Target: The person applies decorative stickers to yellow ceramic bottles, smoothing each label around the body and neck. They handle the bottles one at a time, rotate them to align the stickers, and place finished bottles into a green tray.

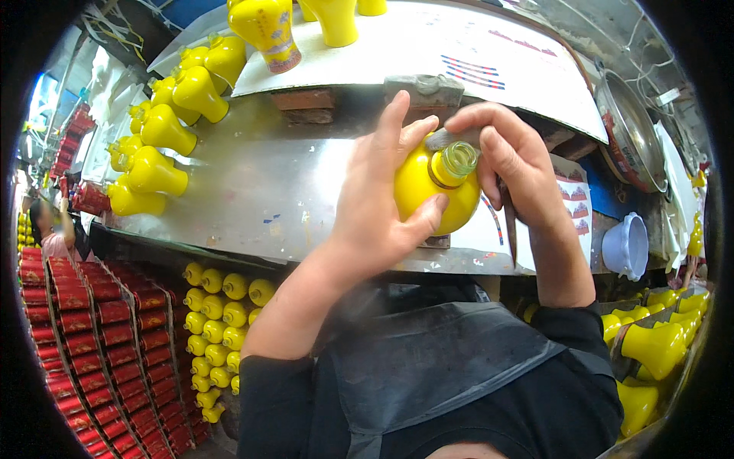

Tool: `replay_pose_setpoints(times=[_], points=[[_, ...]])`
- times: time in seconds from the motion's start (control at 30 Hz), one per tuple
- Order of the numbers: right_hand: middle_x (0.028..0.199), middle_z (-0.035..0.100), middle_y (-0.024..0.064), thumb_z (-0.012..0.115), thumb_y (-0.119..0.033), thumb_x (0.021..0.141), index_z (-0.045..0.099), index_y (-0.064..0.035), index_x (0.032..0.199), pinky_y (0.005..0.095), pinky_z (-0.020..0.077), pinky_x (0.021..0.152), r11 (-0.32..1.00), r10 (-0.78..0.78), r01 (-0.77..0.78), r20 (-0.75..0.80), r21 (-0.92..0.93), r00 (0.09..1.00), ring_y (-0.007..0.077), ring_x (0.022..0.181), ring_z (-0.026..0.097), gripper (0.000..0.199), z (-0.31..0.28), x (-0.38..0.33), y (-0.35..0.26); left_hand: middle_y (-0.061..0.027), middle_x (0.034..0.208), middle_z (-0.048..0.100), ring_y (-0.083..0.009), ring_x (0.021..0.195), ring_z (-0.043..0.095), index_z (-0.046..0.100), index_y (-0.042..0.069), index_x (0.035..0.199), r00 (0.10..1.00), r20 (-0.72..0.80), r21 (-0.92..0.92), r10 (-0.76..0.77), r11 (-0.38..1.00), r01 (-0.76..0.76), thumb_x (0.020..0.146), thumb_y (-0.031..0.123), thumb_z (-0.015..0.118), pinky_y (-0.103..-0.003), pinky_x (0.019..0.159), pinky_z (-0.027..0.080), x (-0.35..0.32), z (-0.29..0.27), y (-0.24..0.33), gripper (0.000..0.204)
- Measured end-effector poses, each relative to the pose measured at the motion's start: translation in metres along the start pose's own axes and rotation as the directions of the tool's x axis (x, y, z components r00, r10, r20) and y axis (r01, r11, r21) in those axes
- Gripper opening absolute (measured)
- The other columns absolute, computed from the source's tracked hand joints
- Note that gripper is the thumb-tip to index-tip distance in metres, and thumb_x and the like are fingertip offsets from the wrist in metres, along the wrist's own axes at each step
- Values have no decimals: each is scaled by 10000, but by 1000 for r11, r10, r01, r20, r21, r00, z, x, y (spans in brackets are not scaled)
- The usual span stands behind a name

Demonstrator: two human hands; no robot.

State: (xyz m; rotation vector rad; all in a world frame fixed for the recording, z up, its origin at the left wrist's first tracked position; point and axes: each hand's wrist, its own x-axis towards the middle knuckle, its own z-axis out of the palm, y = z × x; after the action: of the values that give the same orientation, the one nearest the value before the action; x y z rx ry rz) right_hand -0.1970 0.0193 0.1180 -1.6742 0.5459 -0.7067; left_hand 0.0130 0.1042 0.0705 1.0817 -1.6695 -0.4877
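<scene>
A glossy yellow bottle point(417, 183) with a clear glass mouth and a dark ring round its neck stands at the bench's near edge. My left hand point(375, 195) grips its left side, thumb on the front of the shoulder, one finger raised off it. Pinched in the fingers of my right hand point(520, 161), a small grey pad point(442, 140) touches the bottle beside the neck. A dark, narrow, pointed tool point(511, 233) hangs below the right palm, seemingly tucked in the same hand. The bottle's far side is hidden by my fingers.
Yellow bottles point(164, 130) line the metal bench point(252, 195) at left. A white board point(397, 46) bears decal strips and more bottles. Decal sheets point(577, 199) and a pale blue bucket point(625, 246) are at right. Stacked red pieces point(99, 336) stand lower left; another person point(57, 237) is beyond.
</scene>
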Motion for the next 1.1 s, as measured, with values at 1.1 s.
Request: replay_pose_setpoints(times=[1.1], points=[[1104, 656, 124, 592, 0, 942, 615, -8, 1260, 204, 497, 579, 942, -315, 249, -344, -223, 885, 103, 647, 632, 319, 45, -49, 29, -147, 1454, 606, -314, 1377, 484, 484, -28, 1488, 976, 216, 327, 34, 939, -105, 973, 158, 456, -465, 1242, 178, 10, -22, 10, 548]])
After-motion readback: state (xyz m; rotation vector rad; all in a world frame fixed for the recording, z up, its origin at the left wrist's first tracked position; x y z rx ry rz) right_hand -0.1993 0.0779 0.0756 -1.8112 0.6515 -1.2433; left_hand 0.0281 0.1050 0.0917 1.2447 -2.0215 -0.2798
